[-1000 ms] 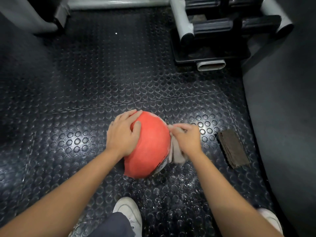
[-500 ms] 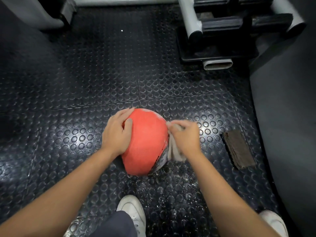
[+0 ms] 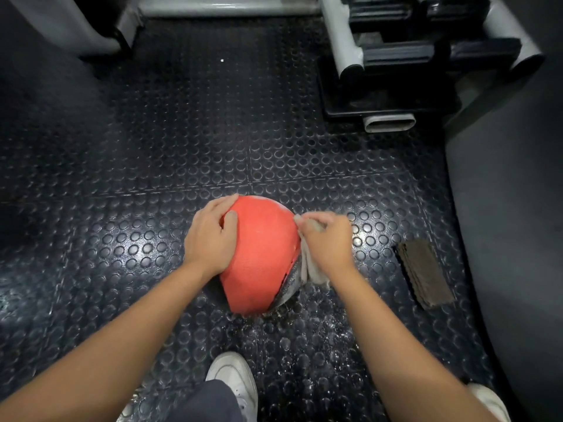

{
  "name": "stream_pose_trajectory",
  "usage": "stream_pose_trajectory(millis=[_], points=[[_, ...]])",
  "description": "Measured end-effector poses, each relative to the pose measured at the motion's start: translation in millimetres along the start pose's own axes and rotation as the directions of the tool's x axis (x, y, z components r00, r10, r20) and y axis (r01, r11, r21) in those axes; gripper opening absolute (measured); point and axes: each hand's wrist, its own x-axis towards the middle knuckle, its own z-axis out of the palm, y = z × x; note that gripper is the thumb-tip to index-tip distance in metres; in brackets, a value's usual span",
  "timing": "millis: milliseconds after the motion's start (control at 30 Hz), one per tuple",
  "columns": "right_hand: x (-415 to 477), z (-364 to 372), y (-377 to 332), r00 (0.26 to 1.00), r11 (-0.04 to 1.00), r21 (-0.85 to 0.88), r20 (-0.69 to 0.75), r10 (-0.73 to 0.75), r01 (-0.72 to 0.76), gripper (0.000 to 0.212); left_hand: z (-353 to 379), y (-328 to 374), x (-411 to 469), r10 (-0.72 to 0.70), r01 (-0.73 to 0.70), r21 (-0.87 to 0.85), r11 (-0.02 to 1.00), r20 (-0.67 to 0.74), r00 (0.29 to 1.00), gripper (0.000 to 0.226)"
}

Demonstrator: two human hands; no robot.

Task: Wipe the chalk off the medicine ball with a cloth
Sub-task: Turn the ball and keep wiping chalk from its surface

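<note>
A red medicine ball (image 3: 262, 254) rests on the studded black rubber floor (image 3: 152, 208) in front of me. Its lower right panel looks grey and chalky. My left hand (image 3: 210, 236) lies flat on the ball's left side, fingers curled over the top. My right hand (image 3: 327, 245) is bunched around a pale grey cloth (image 3: 307, 269) and presses it against the ball's right side. The cloth hangs down below that hand. White chalk dust (image 3: 310, 324) speckles the floor under and in front of the ball.
A brown folded pad (image 3: 425, 274) lies on the floor to the right. A weight machine base with grey tubes (image 3: 387, 86) stands at the back right. A dark padded surface (image 3: 511, 208) runs along the right. My white shoes (image 3: 234, 379) are near the bottom.
My right hand with the cloth has slid up the ball's right side, from the lower part toward the upper edge. The left hand has stayed on the ball's left side.
</note>
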Motion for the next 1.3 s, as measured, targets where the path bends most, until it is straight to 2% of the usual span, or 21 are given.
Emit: stream_pose_trajectory(millis=[167,267,467,633,733,867,967,1067,1133,1233,1267,1300], points=[[-60,-2,1,0.999,0.996,0.085,-0.023,-0.026,0.028,0.001,2,5,1,0.017,-0.017,0.024,1.000,0.016,1.000,0.044],[-24,-3,-3,0.998,0.998,0.039,-0.051,-0.044,0.046,0.017,5,12,-1,0.012,-0.013,0.061,0.998,0.016,1.000,0.042],[38,1,0,0.998,0.995,-0.092,0.041,0.042,-0.038,0.023,6,15,-11,0.087,-0.089,0.088,0.992,0.027,0.996,0.054],[-25,-14,5,0.997,1.000,0.018,0.069,-0.020,0.019,0.011,0,7,-10,0.118,-0.122,0.076,0.990,0.058,0.991,0.052],[-51,-9,8,0.998,0.999,0.014,0.047,-0.050,0.049,0.006,-3,5,-12,0.134,-0.138,0.069,0.988,0.064,0.989,0.052],[-10,-5,1,1.000,1.000,-0.006,0.007,-0.021,0.021,0.009,1,10,-20,0.138,-0.142,0.081,0.987,0.045,0.989,0.053],[20,-5,5,0.999,0.997,-0.073,0.045,0.019,-0.015,0.016,3,15,-24,0.146,-0.150,0.101,0.984,0.053,0.988,0.053],[19,-14,17,0.998,0.997,-0.073,0.060,0.028,-0.024,0.012,5,21,-30,0.160,-0.168,0.096,0.981,0.092,0.983,0.058],[0,-27,26,0.998,0.998,-0.020,0.019,0.059,-0.059,0.014,5,23,-28,0.090,-0.092,0.018,0.996,0.111,0.990,0.060],[-39,-41,42,0.972,0.969,0.101,-0.045,0.232,-0.227,0.011,-1,19,-13,-0.107,0.115,-0.188,0.975,0.053,0.993,0.061],[-51,-42,46,0.950,0.942,0.136,-0.017,0.313,-0.308,0.008,-4,17,-6,-0.186,0.192,-0.179,0.965,0.047,0.981,0.065],[-60,-41,48,0.926,0.917,0.132,0.019,0.378,-0.377,0.017,-5,11,2,-0.259,0.265,-0.113,0.958,0.063,0.964,0.073]])
